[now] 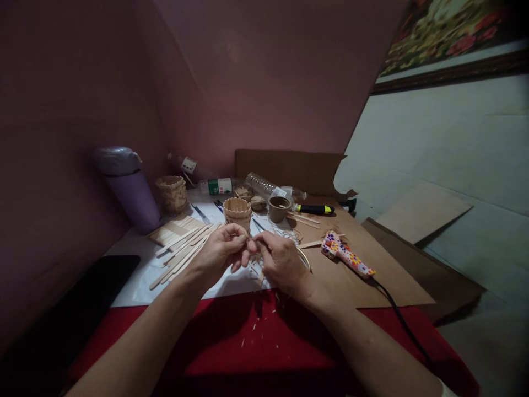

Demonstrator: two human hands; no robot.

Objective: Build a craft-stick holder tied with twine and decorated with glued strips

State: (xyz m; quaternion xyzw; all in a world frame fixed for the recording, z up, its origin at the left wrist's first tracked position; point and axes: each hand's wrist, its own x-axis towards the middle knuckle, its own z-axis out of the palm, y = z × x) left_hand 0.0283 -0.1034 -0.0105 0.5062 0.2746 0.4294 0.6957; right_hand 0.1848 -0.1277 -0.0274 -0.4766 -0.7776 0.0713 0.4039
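Note:
My left hand and my right hand meet over the white sheet, fingers pinched together on a small piece of wooden craft stick; the piece is mostly hidden by my fingers. A pile of loose wooden craft sticks lies just left of my left hand. A small cup built of sticks stands right behind my hands. A flower-patterned glue gun lies on the brown cardboard to the right of my right hand.
A purple flask and a woven stick basket stand at the back left. A small brown cup, a yellow-black cutter and plastic bottles lie behind. The glue gun's black cord trails over the red cloth.

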